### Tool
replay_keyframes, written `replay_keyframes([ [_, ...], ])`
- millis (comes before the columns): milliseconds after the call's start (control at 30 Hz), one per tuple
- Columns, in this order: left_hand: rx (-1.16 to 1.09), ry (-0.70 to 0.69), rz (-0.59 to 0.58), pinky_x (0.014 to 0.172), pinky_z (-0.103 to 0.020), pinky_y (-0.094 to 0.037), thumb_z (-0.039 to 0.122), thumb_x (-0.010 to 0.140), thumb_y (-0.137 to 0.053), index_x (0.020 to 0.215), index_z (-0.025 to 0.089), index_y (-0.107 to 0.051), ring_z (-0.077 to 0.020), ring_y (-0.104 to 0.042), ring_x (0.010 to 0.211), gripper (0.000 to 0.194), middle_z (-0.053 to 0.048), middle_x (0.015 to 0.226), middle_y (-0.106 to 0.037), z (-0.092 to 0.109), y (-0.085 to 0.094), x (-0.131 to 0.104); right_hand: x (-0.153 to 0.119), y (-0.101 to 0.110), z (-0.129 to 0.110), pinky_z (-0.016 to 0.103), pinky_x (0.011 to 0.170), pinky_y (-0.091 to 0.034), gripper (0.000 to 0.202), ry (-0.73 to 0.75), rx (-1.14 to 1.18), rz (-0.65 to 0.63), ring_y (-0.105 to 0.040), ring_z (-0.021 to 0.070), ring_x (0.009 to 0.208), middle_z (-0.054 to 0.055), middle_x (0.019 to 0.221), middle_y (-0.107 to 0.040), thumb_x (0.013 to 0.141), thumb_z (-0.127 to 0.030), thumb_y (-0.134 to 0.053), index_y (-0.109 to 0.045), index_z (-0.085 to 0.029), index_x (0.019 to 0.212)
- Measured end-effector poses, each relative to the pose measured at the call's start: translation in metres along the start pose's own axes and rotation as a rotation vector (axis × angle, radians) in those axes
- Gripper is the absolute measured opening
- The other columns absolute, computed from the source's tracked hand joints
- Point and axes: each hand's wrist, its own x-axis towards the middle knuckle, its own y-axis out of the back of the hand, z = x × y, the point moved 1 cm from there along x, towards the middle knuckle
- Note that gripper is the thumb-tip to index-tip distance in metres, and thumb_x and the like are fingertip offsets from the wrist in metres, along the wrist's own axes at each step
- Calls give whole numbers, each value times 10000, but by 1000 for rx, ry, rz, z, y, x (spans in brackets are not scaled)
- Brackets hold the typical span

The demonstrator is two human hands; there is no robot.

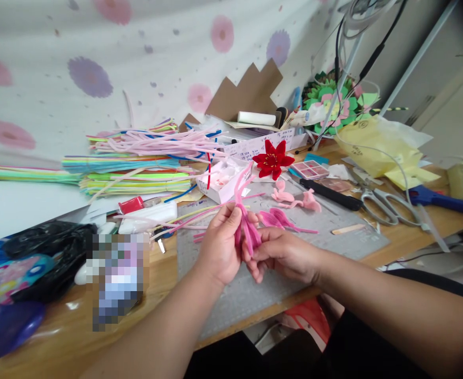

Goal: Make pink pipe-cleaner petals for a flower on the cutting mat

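Over the grey cutting mat (211,310) both hands meet at a pink pipe-cleaner flower (250,237). My left hand (223,245) pinches it near the top, where light pink stems stick up past the thumb. Lower down, the fingers of my right hand (276,250) close on the tip of a darker pink petal. Just behind lie loose magenta pipe-cleaner petals (276,218), partly covered by the right hand. Pale pink shaped pieces (294,197) rest farther back on the mat. A finished-looking red flower (273,159) with a yellow centre stands beyond them.
Bundles of coloured pipe cleaners (136,163) are stacked at the back left, beside a small white box (227,181). Scissors (389,208), a black-handled tool (329,193) and a blue-handled tool (444,200) lie right. A wooden stick (348,229) sits on the mat. Black plastic bag (53,247) at left.
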Motion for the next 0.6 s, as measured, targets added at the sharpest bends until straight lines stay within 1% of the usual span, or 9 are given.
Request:
replay_keyframes([
  [33, -2, -15, 0, 678, -288, -539, 228, 840, -556, 754, 166, -516, -148, -646, 732, 113, 11, 685, -617, 0, 0, 1, -1, 1, -2, 232, 511, -462, 82, -25, -91, 5, -542, 92, 492, -22, 592, -572, 667, -189, -578, -551, -142, 729],
  [100, -3, -50, 0, 713, -299, -532, 218, 848, -543, 758, 166, -517, -145, -640, 737, 108, 13, 674, -611, 1, 1, 2, -4, 4, -8, 223, 528, -427, 83, -31, -355, 5, -514, 87, 526, -28, 619, -556, 657, -137, -570, -544, -148, 735],
  [133, -1, -65, 1, 731, -298, -526, 213, 852, -537, 762, 167, -518, -142, -638, 746, 103, 12, 669, -610, 1, 2, 2, -6, 6, -12, 222, 548, -413, 100, -5, -494, 11, -504, 90, 560, -26, 646, -553, 654, -116, -574, -548, -148, 745],
  [200, 16, -82, 2, 749, -293, -515, 210, 855, -530, 771, 167, -519, -141, -633, 766, 96, 5, 677, -617, 1, 3, 3, -10, 7, -21, 230, 598, -396, 109, 113, -686, 61, -488, 102, 638, -14, 710, -548, 684, -133, -592, -565, -147, 788],
  [267, 45, -97, 4, 735, -289, -510, 218, 854, -532, 779, 166, -522, -149, -630, 777, 92, -8, 696, -629, 0, 3, 3, -13, 6, -28, 238, 628, -387, 118, 243, -746, 152, -475, 112, 682, -2, 751, -546, 751, -233, -590, -579, -146, 832],
  [333, 68, -115, 2, 705, -279, -505, 227, 848, -539, 795, 168, -527, -156, -628, 780, 80, -16, 708, -634, -1, 2, 2, -14, 3, -29, 229, 585, -363, 189, 322, -779, 238, -445, 107, 643, -9, 699, -515, 804, -332, -552, -580, -146, 793],
  [467, 68, -134, 6, 629, -226, -484, 232, 830, -569, 813, 177, -528, -138, -618, 745, 70, -3, 711, -621, -6, 1, 1, -7, -4, -20, 218, 464, -266, 306, 285, -945, 432, -370, 87, 512, -36, 539, -425, 787, -392, -569, -523, -152, 603],
  [533, 72, -137, -4, 580, -198, -464, 236, 825, -577, 798, 175, -524, -123, -608, 707, 85, 2, 713, -612, -8, 1, 1, -3, -7, -15, 218, 454, -272, 293, 253, -1005, 503, -399, 88, 486, -28, 515, -462, 772, -366, -583, -528, -151, 582],
  [600, 87, -133, -20, 531, -180, -444, 243, 830, -571, 790, 175, -519, -109, -595, 658, 94, 3, 719, -608, -8, 2, 1, 0, -8, -12, 216, 466, -315, 249, 233, -1026, 525, -462, 96, 485, -8, 527, -530, 781, -314, -565, -561, -149, 595],
])
